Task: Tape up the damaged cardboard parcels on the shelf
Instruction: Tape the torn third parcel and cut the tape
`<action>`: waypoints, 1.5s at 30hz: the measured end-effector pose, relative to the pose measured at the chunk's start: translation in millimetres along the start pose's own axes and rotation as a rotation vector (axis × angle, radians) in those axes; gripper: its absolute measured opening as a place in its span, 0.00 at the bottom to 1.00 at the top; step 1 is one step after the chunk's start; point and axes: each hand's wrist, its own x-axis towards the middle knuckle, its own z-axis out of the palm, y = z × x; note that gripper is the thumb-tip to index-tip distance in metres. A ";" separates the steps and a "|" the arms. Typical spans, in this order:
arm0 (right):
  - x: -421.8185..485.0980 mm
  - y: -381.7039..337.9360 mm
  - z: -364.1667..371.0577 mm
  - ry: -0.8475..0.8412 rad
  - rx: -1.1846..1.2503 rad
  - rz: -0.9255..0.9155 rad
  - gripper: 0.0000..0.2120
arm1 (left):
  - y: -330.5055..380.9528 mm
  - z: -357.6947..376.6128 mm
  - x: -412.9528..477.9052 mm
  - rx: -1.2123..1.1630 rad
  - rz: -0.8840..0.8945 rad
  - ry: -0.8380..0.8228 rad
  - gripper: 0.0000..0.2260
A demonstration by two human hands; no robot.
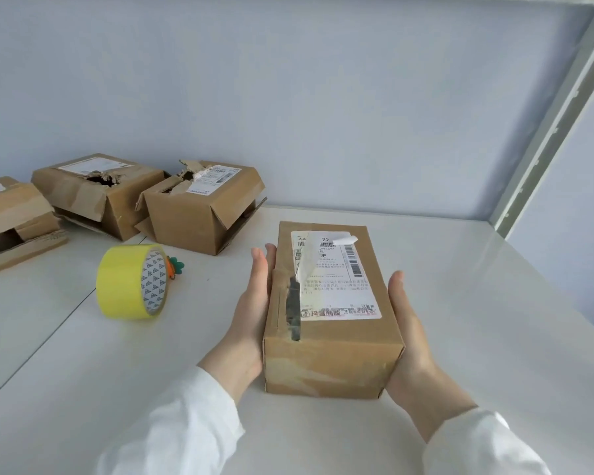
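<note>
A brown cardboard parcel (333,351) with a white shipping label and a dark slit torn in its top stands on the white shelf (477,337). My left hand (251,313) lies flat against its left side and my right hand (408,337) against its right side, so both press on the box. A strip of tape curls up loose from the label. A yellow tape roll (127,281) stands on its edge to the left, apart from both hands.
Three torn cardboard parcels sit at the back left: one (199,214) with a ripped top corner, one (90,193) with a hole in its top, one (11,217) at the frame edge. A small carrot-shaped trinket (175,266) lies behind the roll. A shelf post (549,132) rises at right.
</note>
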 end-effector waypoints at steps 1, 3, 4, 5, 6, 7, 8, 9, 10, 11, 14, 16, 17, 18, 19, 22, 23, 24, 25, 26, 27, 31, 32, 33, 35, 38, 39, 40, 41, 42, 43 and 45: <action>0.0 1.2 1.0 -0.010 -0.031 0.010 0.30 | -2.2 -1.0 0.9 -0.025 -0.013 -0.013 0.28; 2.1 0.7 -3.9 -0.021 -0.080 0.013 0.28 | -2.7 -4.4 5.2 -0.049 -0.031 -0.032 0.28; 3.1 0.5 -3.6 0.009 -0.086 0.015 0.27 | -2.3 -5.4 7.5 -0.048 -0.042 -0.035 0.27; 3.4 -1.1 -2.8 0.032 -0.103 0.014 0.27 | -2.1 -6.5 9.7 -0.049 -0.045 -0.032 0.26; 2.8 -2.0 -1.2 0.043 -0.111 0.028 0.26 | -2.1 -7.0 10.9 -0.059 -0.043 -0.025 0.25; 1.7 -2.4 0.1 0.047 -0.119 0.040 0.26 | -2.5 -7.0 12.0 -0.067 -0.044 -0.032 0.26; 2.1 -2.4 1.0 0.058 -0.106 0.048 0.26 | -3.2 -6.6 13.0 -0.072 -0.046 -0.042 0.26; 1.2 -2.3 1.8 0.060 -0.091 0.058 0.25 | -3.7 -6.4 12.9 -0.075 -0.048 -0.051 0.26; 1.9 -2.0 1.4 0.057 -0.064 0.067 0.25 | -3.0 -5.5 12.3 -0.064 -0.054 -0.047 0.25; 1.8 -3.4 1.3 0.050 -0.065 0.074 0.24 | -1.3 -4.0 9.8 -0.048 -0.064 -0.045 0.24; -2.0 -10.1 2.9 0.041 -0.093 0.089 0.24 | 4.3 -6.7 4.0 0.070 -0.050 0.013 0.24; -5.3 -14.1 -2.3 0.047 -0.118 0.057 0.25 | 8.0 -11.5 -3.4 0.136 -0.006 0.059 0.27; -6.6 -14.7 -6.5 0.067 -0.136 0.035 0.26 | 8.4 -14.8 -7.0 0.141 0.007 0.074 0.32; -8.1 -14.1 -12.1 0.085 -0.145 0.018 0.28 | 5.7 -20.1 -9.4 0.142 0.023 0.090 0.37; -10.6 -12.8 -15.1 0.079 -0.145 0.011 0.30 | 1.6 -23.5 -12.3 0.138 0.026 0.079 0.38; -22.5 -5.8 -11.1 0.015 -0.173 0.049 0.27 | -8.9 -18.1 -25.3 0.142 -0.038 -0.026 0.22; -27.2 -4.4 -5.6 0.007 -0.178 0.052 0.26 | -11.4 -14.1 -28.4 0.151 -0.049 -0.050 0.19; -30.7 -4.1 -1.5 0.015 -0.179 0.048 0.25 | -14.9 -13.8 -27.8 0.147 -0.042 -0.045 0.18; -33.2 -3.3 0.5 0.033 -0.178 0.034 0.23 | -15.6 -13.1 -28.2 0.130 -0.027 -0.044 0.19; -37.0 -3.0 2.4 0.048 -0.172 0.018 0.22 | -13.3 -13.4 -29.9 0.116 -0.016 -0.049 0.21; -42.5 -3.6 5.8 0.063 -0.164 0.001 0.20 | -10.1 -11.6 -33.1 0.094 -0.017 -0.063 0.25; -68.6 -4.1 20.0 0.126 -0.136 -0.083 0.18 | -1.2 -7.5 -50.5 0.090 0.018 -0.123 0.30; -76.3 -1.8 22.5 0.144 -0.141 -0.111 0.18 | -0.3 -7.9 -56.1 0.092 0.029 -0.153 0.30; -83.2 0.1 25.5 0.159 -0.146 -0.140 0.18 | -0.6 -10.2 -58.9 0.088 0.038 -0.177 0.33; -101.8 10.8 29.7 0.198 -0.122 -0.206 0.18 | -1.4 -17.0 -68.8 0.098 0.023 -0.232 0.36; -129.3 25.0 33.4 0.251 -0.094 -0.315 0.17 | -6.0 -21.3 -83.8 0.100 0.028 -0.306 0.36; -141.7 28.3 30.9 0.291 -0.084 -0.347 0.18 | -9.8 -18.5 -91.1 0.104 0.004 -0.345 0.33; -153.6 30.4 27.7 0.318 -0.076 -0.378 0.20 | -13.2 -14.5 -98.8 0.112 -0.007 -0.394 0.30; -166.1 31.4 25.7 0.338 -0.071 -0.399 0.20 | -17.0 -9.1 -106.5 0.120 -0.019 -0.441 0.28; -180.9 32.4 21.1 0.364 -0.059 -0.413 0.20 | -21.8 -0.6 -115.3 0.125 -0.043 -0.488 0.28; -197.4 33.5 14.3 0.397 -0.034 -0.422 0.18 | -30.8 7.9 -121.9 0.133 -0.068 -0.535 0.29; -230.1 36.9 -0.7 0.490 0.035 -0.439 0.16 | -52.0 25.5 -136.5 0.136 -0.109 -0.600 0.31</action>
